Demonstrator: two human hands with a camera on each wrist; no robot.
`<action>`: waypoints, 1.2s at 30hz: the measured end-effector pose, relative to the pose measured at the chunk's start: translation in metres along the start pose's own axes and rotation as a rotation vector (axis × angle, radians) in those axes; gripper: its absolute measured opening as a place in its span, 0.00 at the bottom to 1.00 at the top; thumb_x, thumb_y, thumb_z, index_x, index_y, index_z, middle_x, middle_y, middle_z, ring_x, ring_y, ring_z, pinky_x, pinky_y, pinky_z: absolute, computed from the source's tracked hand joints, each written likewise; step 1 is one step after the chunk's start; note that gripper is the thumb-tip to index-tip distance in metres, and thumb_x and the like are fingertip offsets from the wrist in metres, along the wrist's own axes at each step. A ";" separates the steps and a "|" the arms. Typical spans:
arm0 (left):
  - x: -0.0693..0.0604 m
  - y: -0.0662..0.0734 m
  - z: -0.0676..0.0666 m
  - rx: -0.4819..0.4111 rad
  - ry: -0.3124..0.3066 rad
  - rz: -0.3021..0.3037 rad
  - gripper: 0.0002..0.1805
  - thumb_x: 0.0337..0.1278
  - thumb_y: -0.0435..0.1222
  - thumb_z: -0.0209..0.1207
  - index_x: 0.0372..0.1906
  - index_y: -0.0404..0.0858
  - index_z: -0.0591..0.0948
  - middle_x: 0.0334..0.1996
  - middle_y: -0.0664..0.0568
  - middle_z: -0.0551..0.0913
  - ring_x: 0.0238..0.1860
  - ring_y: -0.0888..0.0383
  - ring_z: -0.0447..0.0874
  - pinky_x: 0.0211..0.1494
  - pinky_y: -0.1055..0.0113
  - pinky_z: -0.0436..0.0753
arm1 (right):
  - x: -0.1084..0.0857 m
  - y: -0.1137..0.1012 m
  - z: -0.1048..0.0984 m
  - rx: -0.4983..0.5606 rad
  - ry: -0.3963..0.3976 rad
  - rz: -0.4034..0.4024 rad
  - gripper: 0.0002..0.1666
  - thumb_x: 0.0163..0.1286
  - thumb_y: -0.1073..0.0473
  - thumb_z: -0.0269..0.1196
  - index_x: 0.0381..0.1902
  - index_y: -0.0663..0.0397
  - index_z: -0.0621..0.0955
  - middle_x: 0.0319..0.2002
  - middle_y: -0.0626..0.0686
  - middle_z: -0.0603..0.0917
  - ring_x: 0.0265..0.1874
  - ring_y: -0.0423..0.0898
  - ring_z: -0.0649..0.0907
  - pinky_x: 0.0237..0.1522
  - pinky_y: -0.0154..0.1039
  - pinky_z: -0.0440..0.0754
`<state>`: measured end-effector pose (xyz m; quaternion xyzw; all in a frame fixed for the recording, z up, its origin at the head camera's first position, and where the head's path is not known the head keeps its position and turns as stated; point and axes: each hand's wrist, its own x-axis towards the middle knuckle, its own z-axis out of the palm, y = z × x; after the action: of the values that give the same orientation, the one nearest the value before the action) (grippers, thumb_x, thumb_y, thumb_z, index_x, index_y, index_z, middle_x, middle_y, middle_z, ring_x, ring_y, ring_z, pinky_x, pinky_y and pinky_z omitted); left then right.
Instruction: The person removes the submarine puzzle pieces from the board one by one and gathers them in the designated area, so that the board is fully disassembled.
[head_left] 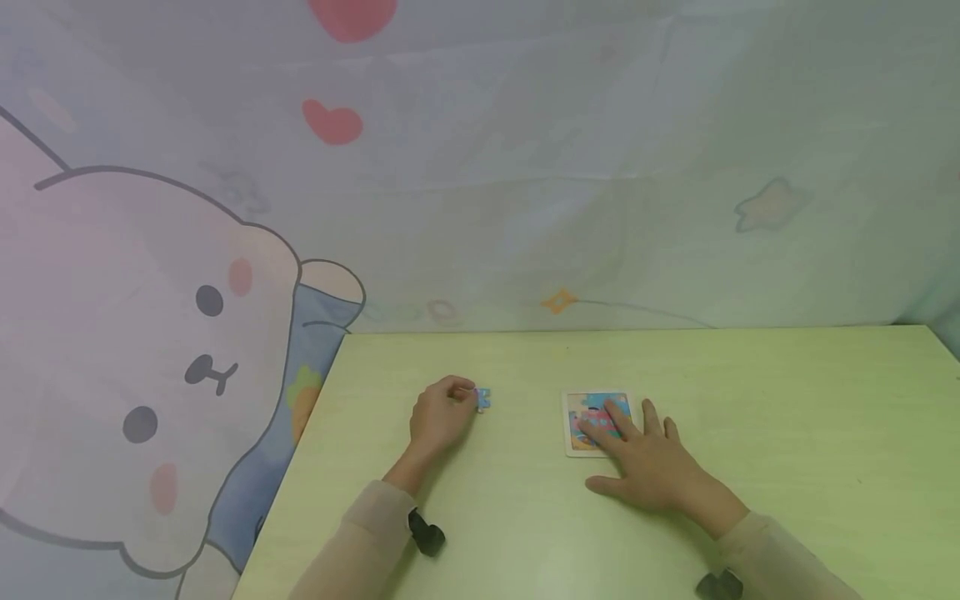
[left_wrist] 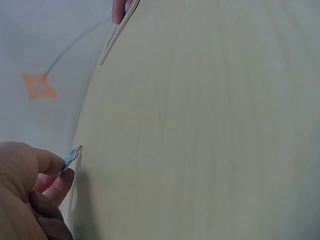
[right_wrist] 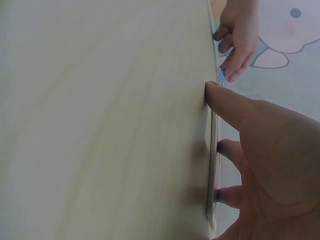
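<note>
Between thumb and fingers, my left hand (head_left: 442, 414) pinches a small blue jigsaw puzzle piece (head_left: 483, 398). The left wrist view shows the puzzle piece (left_wrist: 73, 157) held tilted at the fingertips, seen nearly edge-on. To the right lies a square jigsaw puzzle (head_left: 573, 425) in a pale frame, with a blue, pink and orange picture. My right hand (head_left: 651, 467) is spread over its right side, with fingertips touching the picture and hiding part of it. In the right wrist view the puzzle's frame (right_wrist: 212, 200) appears edge-on under the fingers, with the thumb beside it.
Everything rests on a pale yellow-green table (head_left: 510, 517). Behind its far edge hangs a light cloth backdrop (head_left: 480, 225) with printed hearts, stars and a large cartoon bear (head_left: 150, 350) at the left. Each sleeve has a dark strap end (head_left: 427, 533) hanging at the wrist.
</note>
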<state>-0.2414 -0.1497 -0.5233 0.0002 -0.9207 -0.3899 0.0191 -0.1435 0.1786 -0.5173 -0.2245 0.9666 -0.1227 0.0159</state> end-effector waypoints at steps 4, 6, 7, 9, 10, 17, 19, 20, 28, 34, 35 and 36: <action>0.002 0.000 -0.001 0.024 0.000 -0.005 0.10 0.68 0.45 0.64 0.47 0.48 0.87 0.40 0.58 0.88 0.32 0.58 0.84 0.31 0.61 0.78 | 0.000 0.001 0.001 0.001 0.002 0.001 0.46 0.70 0.25 0.58 0.79 0.36 0.68 0.78 0.65 0.63 0.67 0.88 0.59 0.57 0.82 0.63; 0.003 0.001 -0.001 0.030 0.001 -0.006 0.10 0.68 0.45 0.64 0.47 0.48 0.87 0.40 0.58 0.88 0.31 0.58 0.84 0.30 0.61 0.78 | 0.000 0.001 0.001 -0.002 0.004 0.000 0.46 0.70 0.25 0.58 0.79 0.36 0.68 0.78 0.65 0.63 0.67 0.88 0.59 0.57 0.82 0.63; 0.004 0.001 -0.001 0.033 0.004 -0.006 0.10 0.68 0.45 0.64 0.47 0.48 0.87 0.40 0.58 0.88 0.31 0.58 0.83 0.30 0.61 0.78 | 0.000 0.001 0.001 -0.002 0.006 0.000 0.46 0.70 0.25 0.58 0.79 0.36 0.68 0.78 0.65 0.63 0.67 0.88 0.59 0.57 0.82 0.63; 0.004 0.000 -0.001 0.039 0.007 -0.006 0.10 0.68 0.45 0.64 0.47 0.48 0.87 0.39 0.58 0.88 0.30 0.58 0.83 0.29 0.61 0.77 | 0.000 0.000 0.001 -0.004 0.008 0.002 0.46 0.70 0.25 0.59 0.79 0.36 0.69 0.78 0.65 0.63 0.67 0.88 0.59 0.57 0.82 0.64; 0.005 0.000 -0.001 0.039 0.009 -0.004 0.10 0.68 0.45 0.64 0.47 0.47 0.87 0.39 0.58 0.88 0.29 0.58 0.82 0.29 0.61 0.77 | 0.000 0.000 0.000 -0.005 0.009 0.002 0.46 0.70 0.25 0.59 0.79 0.36 0.69 0.77 0.65 0.63 0.67 0.88 0.59 0.57 0.82 0.64; 0.006 -0.001 -0.001 0.036 0.023 0.002 0.10 0.67 0.45 0.64 0.46 0.46 0.87 0.37 0.58 0.87 0.25 0.59 0.79 0.26 0.62 0.75 | 0.001 -0.001 -0.001 -0.007 0.013 0.000 0.46 0.69 0.25 0.59 0.79 0.36 0.69 0.77 0.65 0.63 0.67 0.88 0.60 0.57 0.82 0.64; 0.006 -0.002 -0.001 0.032 0.023 0.008 0.11 0.66 0.45 0.65 0.47 0.45 0.87 0.37 0.58 0.87 0.24 0.59 0.79 0.25 0.63 0.75 | 0.000 0.000 0.000 -0.009 0.013 -0.001 0.46 0.69 0.25 0.59 0.79 0.36 0.69 0.77 0.65 0.63 0.67 0.88 0.60 0.57 0.82 0.64; 0.006 -0.003 -0.001 0.031 0.023 0.012 0.11 0.66 0.45 0.65 0.47 0.45 0.87 0.37 0.58 0.87 0.24 0.58 0.79 0.25 0.63 0.75 | 0.000 0.000 0.000 -0.009 0.012 -0.002 0.46 0.70 0.25 0.59 0.79 0.36 0.69 0.77 0.65 0.63 0.67 0.88 0.59 0.57 0.82 0.64; 0.001 0.001 0.002 0.052 0.047 0.022 0.11 0.66 0.45 0.63 0.47 0.47 0.88 0.36 0.59 0.87 0.24 0.60 0.79 0.25 0.63 0.75 | 0.002 0.001 0.003 0.002 0.009 -0.001 0.46 0.69 0.25 0.59 0.79 0.36 0.69 0.78 0.65 0.63 0.67 0.88 0.59 0.57 0.82 0.63; -0.005 0.018 0.009 0.043 -0.001 0.104 0.12 0.66 0.43 0.61 0.49 0.47 0.88 0.35 0.59 0.86 0.17 0.61 0.71 0.20 0.66 0.69 | 0.004 0.005 0.007 0.004 0.001 0.008 0.47 0.69 0.25 0.60 0.79 0.35 0.68 0.78 0.65 0.61 0.69 0.87 0.57 0.59 0.82 0.62; -0.006 0.021 0.010 0.040 -0.013 0.118 0.12 0.66 0.43 0.61 0.49 0.47 0.88 0.35 0.59 0.86 0.16 0.61 0.69 0.19 0.67 0.68 | 0.004 0.006 0.008 0.005 0.000 0.011 0.47 0.69 0.26 0.61 0.79 0.35 0.67 0.78 0.65 0.61 0.69 0.87 0.57 0.59 0.82 0.62; -0.007 0.024 0.012 0.041 -0.024 0.129 0.12 0.66 0.44 0.61 0.50 0.47 0.88 0.35 0.59 0.86 0.15 0.62 0.68 0.18 0.68 0.66 | 0.004 0.006 0.008 0.003 0.003 0.010 0.47 0.68 0.26 0.61 0.79 0.35 0.68 0.78 0.65 0.61 0.69 0.87 0.58 0.59 0.81 0.62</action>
<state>-0.2348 -0.1248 -0.5145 -0.0632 -0.9268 -0.3688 0.0332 -0.1490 0.1801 -0.5261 -0.2196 0.9675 -0.1243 0.0151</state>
